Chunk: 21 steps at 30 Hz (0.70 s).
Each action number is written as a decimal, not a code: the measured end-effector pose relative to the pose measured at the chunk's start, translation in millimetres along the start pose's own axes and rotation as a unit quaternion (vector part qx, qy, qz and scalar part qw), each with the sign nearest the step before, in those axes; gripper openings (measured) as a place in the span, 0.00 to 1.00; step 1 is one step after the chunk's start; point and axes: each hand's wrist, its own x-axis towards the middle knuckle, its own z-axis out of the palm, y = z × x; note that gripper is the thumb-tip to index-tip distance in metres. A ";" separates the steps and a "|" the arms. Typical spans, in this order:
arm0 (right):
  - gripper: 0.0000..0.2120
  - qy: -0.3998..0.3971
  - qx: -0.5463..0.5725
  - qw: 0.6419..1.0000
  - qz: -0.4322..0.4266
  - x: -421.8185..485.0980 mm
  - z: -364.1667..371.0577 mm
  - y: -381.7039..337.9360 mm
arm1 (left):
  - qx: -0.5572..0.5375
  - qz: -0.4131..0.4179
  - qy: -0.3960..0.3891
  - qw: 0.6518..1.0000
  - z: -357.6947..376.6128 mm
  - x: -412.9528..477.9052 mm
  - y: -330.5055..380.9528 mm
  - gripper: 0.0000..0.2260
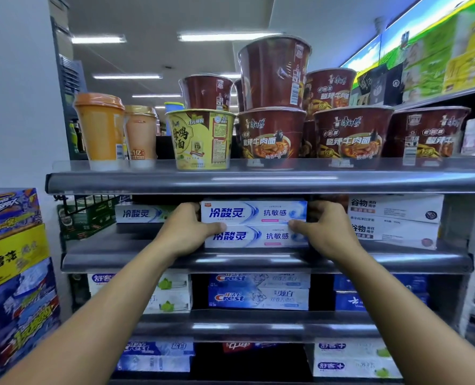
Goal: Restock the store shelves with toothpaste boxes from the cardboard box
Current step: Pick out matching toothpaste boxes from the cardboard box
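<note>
- Grey metal store shelving (258, 262) fills your head view under strip lights. Red and yellow instant-noodle tubs (269, 134) crowd the top tier, and toothpaste cartons fill the tiers below.
- Two white-and-blue toothpaste boxes (254, 212) lie stacked one on the other in the middle of the second tier, just behind its front lip. A green-tipped box (144, 213) lies to their left and white cartons (392, 218) to their right.
- Your left hand (186, 232) curls round the stack's left end and your right hand (325, 232) round its right end. Each thumb presses on the front face near the seam between the two boxes.
- You cannot see the cardboard box from here.
- Push unevenly and the stack will likely skew: one end may catch the white cartons, or the upper box may slide off the lower.
- Headroom under the tier above looks tight, so lifting could jam the upper box against it.
- Release too far forward and the lower box could tip over the lip.
</note>
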 end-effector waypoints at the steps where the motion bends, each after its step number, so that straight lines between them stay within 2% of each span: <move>1: 0.23 -0.004 0.005 1.000 0.003 1.1 -0.5 -0.3 | 0.009 0.003 0.003 1.000 0.6 -1.0 0.3 0.14; 4: 0.26 -0.007 -0.003 1.000 0.005 2.3 0.2 0.0 | 0.034 0.013 0.006 0.999 1.3 -4.4 2.4 0.14; 5: 0.22 -0.006 -0.007 1.000 0.005 2.5 1.1 0.4 | 0.041 0.018 0.005 0.999 1.4 -5.5 3.1 0.13; 7: 0.10 0.000 -0.023 1.000 0.001 0.0 2.3 0.5 | 0.056 0.025 0.009 0.998 1.5 -8.2 4.9 0.12; 8: 0.08 0.002 -0.031 1.000 -0.004 -1.5 2.6 -0.4 | 0.062 0.027 0.013 0.998 1.5 -10.0 6.0 0.12; 10: 0.08 0.002 -0.032 0.999 -0.008 -4.9 2.5 -2.9 | 0.066 0.031 0.024 0.997 1.6 -14.9 7.5 0.13; 12: 0.12 0.025 -0.042 0.998 -0.027 -13.2 1.3 -6.2 | 0.060 0.047 0.049 0.996 1.4 -22.3 7.1 0.13; 16: 0.18 0.143 -0.030 0.982 -0.120 -56.5 4.4 -6.2 | 0.014 0.103 0.168 0.980 3.1 -54.7 -5.8 0.26; 19: 0.11 0.151 0.015 0.977 -0.153 -102.0 15.6 7.8 | -0.036 0.201 0.231 0.951 15.3 -96.9 -29.9 0.19; 21: 0.06 0.129 0.023 0.979 -0.155 -134.4 26.3 25.1 | -0.032 0.246 0.233 0.940 31.7 -128.5 -56.6 0.14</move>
